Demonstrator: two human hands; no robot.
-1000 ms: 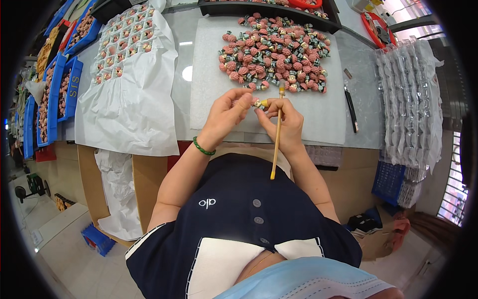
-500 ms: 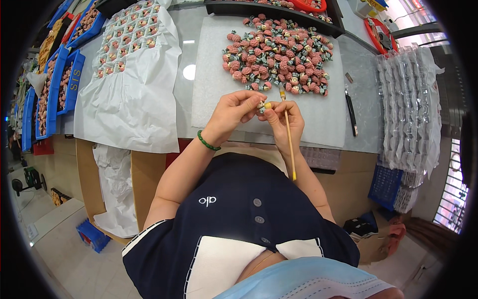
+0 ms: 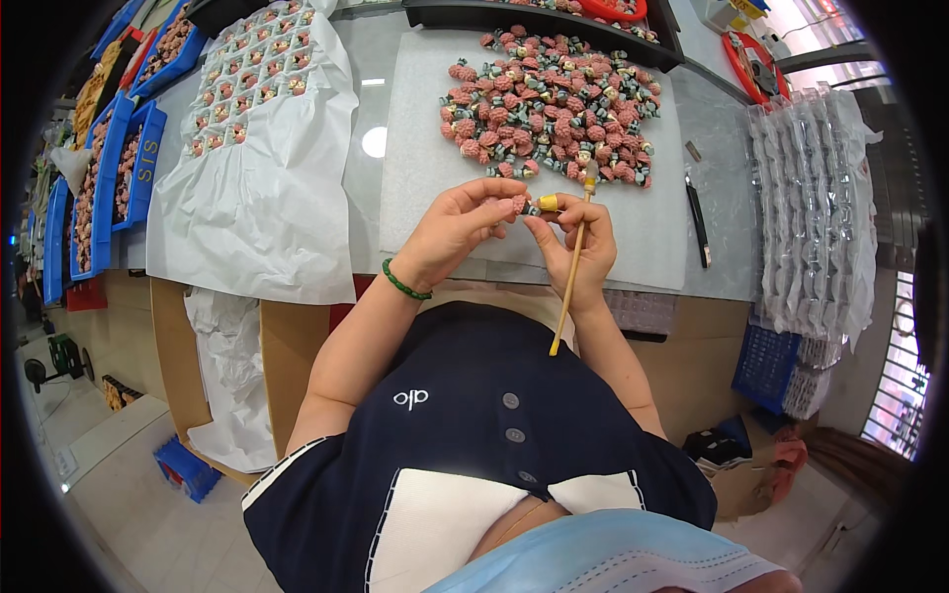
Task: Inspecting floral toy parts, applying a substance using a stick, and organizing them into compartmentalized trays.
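One small pink-and-grey moulded figurine (image 3: 520, 205) pinched in left hand (image 3: 457, 225), grey end likely left exposed; slender yellow-tipped wooden stick (image 3: 565, 305) clamped in right hand (image 3: 592, 259), likely freeing thumb.

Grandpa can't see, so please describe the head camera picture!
A person's left hand holds a small pink-topped figurine; the right hand holds a wooden stick. Beyond them, similar figurines lie heaped on a white mat.

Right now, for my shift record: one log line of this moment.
left hand: holds pink-grey figurine; right hand: holds wooden stick; figurine pile: on white sheet
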